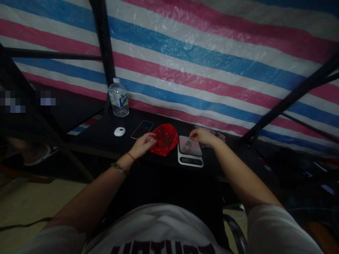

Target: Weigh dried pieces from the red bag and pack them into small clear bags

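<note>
The left hand (143, 143) pinches a small clear bag beside the red bag (164, 139). The right hand (201, 135), grip closed on a little piece, reaches past the scale (190, 151), handy to weigh.

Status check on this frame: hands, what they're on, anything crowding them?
Left hand at red bag edge, pinching something small. Right hand above scale, fingers over a small packet. Phone beside left hand.
</note>
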The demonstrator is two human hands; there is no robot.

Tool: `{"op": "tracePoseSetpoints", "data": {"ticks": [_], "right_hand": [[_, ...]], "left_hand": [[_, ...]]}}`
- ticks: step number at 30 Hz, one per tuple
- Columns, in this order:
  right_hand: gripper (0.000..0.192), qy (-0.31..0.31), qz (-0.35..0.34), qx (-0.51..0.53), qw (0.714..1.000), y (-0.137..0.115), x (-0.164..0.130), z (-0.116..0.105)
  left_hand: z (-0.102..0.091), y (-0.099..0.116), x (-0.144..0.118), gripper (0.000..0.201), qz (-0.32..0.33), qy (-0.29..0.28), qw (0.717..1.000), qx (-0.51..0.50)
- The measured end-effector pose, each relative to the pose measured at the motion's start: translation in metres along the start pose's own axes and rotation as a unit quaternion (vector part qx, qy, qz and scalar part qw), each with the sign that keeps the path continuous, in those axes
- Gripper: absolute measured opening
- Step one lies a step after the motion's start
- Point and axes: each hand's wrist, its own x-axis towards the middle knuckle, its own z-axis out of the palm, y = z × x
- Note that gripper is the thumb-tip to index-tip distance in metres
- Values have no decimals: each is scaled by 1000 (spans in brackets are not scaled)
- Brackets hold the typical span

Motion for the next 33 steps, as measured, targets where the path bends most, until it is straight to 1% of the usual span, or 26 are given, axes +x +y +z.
{"op": "tracePoseSetpoints", "data": {"ticks": [3, 5, 7, 9, 11, 12, 14, 15, 18, 20, 22, 24, 28, 30, 33], "right_hand": [[24, 23, 8, -18, 1000, -2, 1, 3], [23, 30, 0, -23, 999, -3, 1, 4], [21, 35, -12, -31, 999, -4, -1, 3], [20, 40, -24, -47, 998, -7, -3, 1], [20, 61, -38, -60, 996, -16, -3, 0], [20, 76, -48, -60, 994, -23, -2, 0], [21, 101, -80, -42, 991, -40, 3, 5], [22, 104, -102, -26, 989, -50, 7, 9], [25, 80, -163, 7, 983, -81, 23, 27], [27, 61, -182, 7, 981, -98, 34, 41], [30, 46, -195, -4, 980, -109, 43, 54], [32, 26, -211, -20, 977, -114, 49, 65], [32, -11, -230, -40, 972, -110, 51, 80], [31, -11, -234, -33, 972, -107, 51, 83], [27, 6, -224, -12, 974, -107, 53, 80]], "left_hand": [[0, -2, 3, 42, -10, 58, 997, -48], [0, -3, 5, 41, -27, 86, 993, -78], [-1, -3, 6, 43, -49, 99, 988, -109], [-1, -3, 7, 45, -65, 98, 985, -127], [-1, -1, 6, 44, -63, 82, 988, -114], [-2, 0, 5, 43, -53, 66, 992, -90], [-3, 5, 3, 41, -17, 16, 1000, -8], [-4, 8, 1, 40, 6, -11, 999, 42], [-3, 18, -3, 39, 74, -77, 980, 167], [-2, 23, -5, 39, 106, -109, 966, 209], [0, 28, -7, 40, 127, -136, 956, 226], [1, 31, -8, 41, 123, -159, 950, 238], [-1, 35, -8, 37, 68, -209, 939, 263], [-2, 35, -8, 36, 60, -216, 938, 263], [-1, 35, -8, 34, 59, -206, 941, 262]]}}
